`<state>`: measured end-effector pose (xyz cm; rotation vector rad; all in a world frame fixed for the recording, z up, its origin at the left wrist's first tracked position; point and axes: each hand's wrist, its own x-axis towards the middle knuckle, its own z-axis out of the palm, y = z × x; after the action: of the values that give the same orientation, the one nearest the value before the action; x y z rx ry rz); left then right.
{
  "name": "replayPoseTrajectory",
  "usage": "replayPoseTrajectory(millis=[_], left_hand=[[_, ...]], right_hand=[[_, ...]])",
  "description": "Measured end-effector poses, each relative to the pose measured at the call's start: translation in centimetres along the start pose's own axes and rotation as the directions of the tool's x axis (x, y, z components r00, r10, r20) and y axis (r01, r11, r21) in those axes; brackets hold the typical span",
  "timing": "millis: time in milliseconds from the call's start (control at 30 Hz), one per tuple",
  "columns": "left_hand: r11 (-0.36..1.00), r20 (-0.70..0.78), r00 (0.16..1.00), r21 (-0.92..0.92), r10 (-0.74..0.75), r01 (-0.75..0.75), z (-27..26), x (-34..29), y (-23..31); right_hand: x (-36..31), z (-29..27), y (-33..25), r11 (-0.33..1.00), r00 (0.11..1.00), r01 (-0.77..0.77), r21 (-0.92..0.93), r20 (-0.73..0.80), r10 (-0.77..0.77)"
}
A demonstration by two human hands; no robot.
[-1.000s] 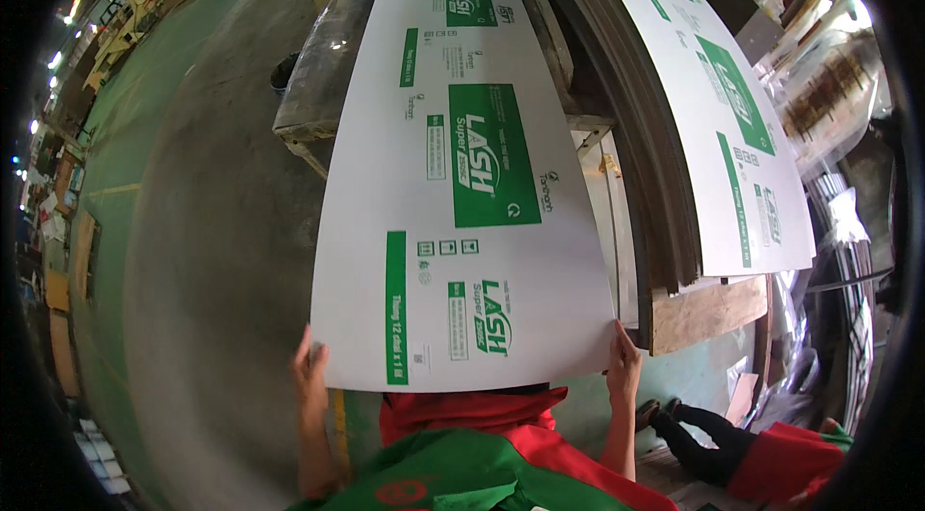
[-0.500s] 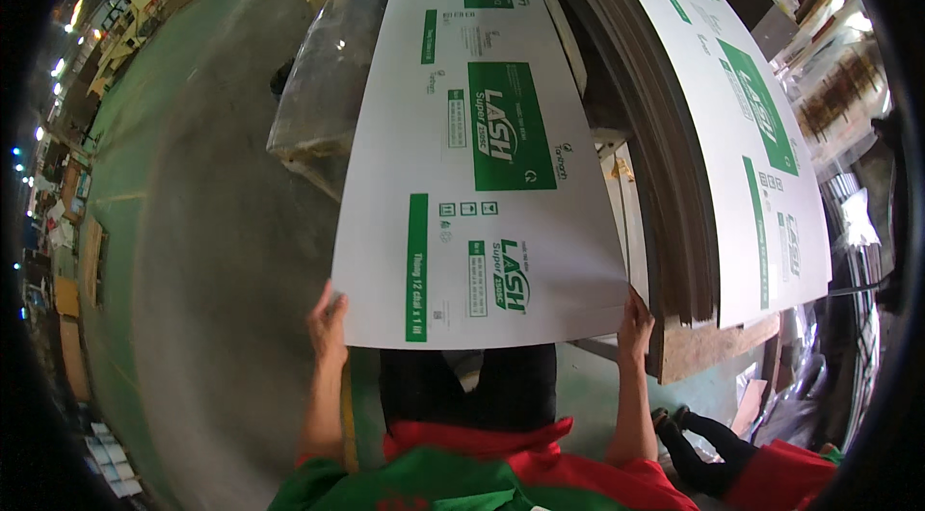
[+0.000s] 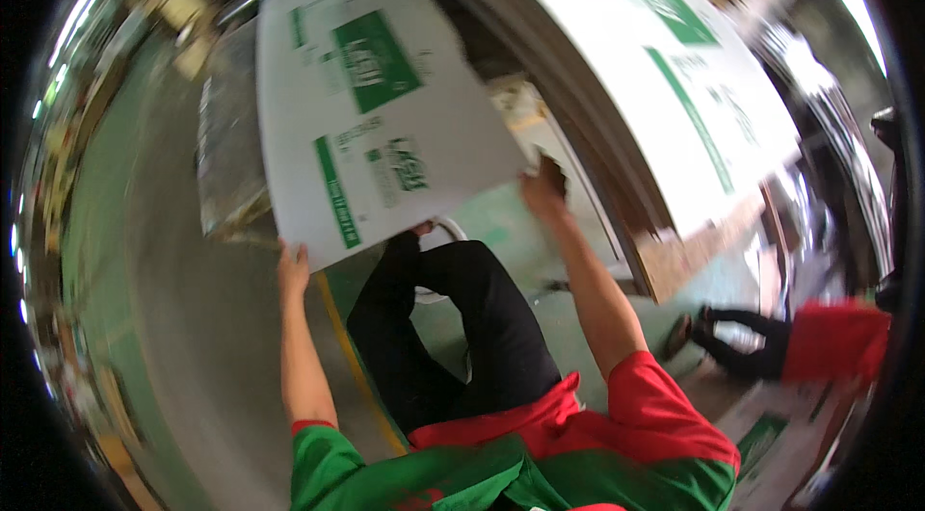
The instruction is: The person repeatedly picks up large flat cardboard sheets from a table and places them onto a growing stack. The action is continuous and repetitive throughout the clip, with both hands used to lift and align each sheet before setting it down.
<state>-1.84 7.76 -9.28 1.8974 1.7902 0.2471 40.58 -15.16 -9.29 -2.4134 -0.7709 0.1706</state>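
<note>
A long white cardboard sheet [image 3: 453, 135] with green printed panels stretches away in front of me, its near edge above my knees. My left hand [image 3: 294, 268] pinches its near left corner. At the near right corner, my right hand [image 3: 543, 191] has its fingers closed on the sheet's edge, slightly blurred. The sheet slants, with the right corner farther from me than the left. Its far end lies beside a grey, partly transparent surface.
A tall stack of cardboard [image 3: 597, 131] topped by a similar printed sheet [image 3: 588, 39] stands right, over a wooden board [image 3: 703, 256]. Left is a plastic-covered block [image 3: 231, 140]. Another person in red [image 3: 836, 342] is at right, near another printed sheet [image 3: 795, 429].
My view has swung, and the sheet now sits farther left and tilted. My right hand has moved forward relative to my left. Both hands still hold the corners.
</note>
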Motion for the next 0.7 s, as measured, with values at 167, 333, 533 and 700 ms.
replayPoseTrajectory(millis=[167, 333, 533, 700], left_hand=[[0.942, -0.092, 0.947, 0.172, 0.308, -0.289, 3.0, -5.3, 4.0], [0.867, 0.234, 0.835, -0.143, 0.498, -0.478, 11.1, -17.0, 4.8], [0.732, 0.197, 0.76, -0.495, 0.619, -0.468, 10.0, -25.6, 10.5], [0.437, -0.084, 0.723, -0.746, 0.686, -0.502, 2.5, -30.3, 15.3]], right_hand=[[-11.0, -12.3, -1.5, 0.728, 0.649, 0.641, -0.244, -0.335, -0.683], [-10.9, -23.0, 2.0, 0.909, 0.883, 0.09, -0.408, -0.389, -0.262], [-10.8, -31.1, 4.3, 0.769, 0.911, 0.351, -0.535, 0.004, -0.413], [-13.8, -29.4, 6.6, 0.823, 0.936, 0.352, -0.446, 0.152, -0.318]])
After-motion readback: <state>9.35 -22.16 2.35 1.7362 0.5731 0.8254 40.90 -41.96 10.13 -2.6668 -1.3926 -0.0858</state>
